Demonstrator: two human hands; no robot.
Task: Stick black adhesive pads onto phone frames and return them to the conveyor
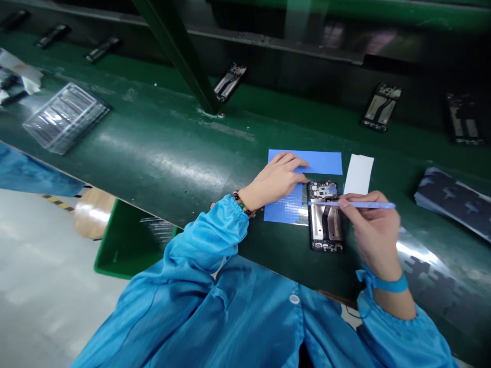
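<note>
An opened phone (317, 225) lies on the green bench in front of me, its circuit board and silver inner plates showing. My right hand (374, 225) pinches a thin blue stick-like tool (368, 205), held level across the phone near the board's lower edge. Whether the tip touches the phone, I cannot tell. My left hand (282, 176) rests palm down over the blue sheets (284, 207), fingers spread, with fingertips close to the phone's top left corner. A white card (358, 175) lies just beyond my right hand.
More opened phones (382, 107) line the dark strip at the back. A clear plastic tray (67, 117) sits at the left, and a stack of dark sheets (452, 199) at the right. A green post (184, 56) rises from the bench. Below the edge stands a green bin (126, 245).
</note>
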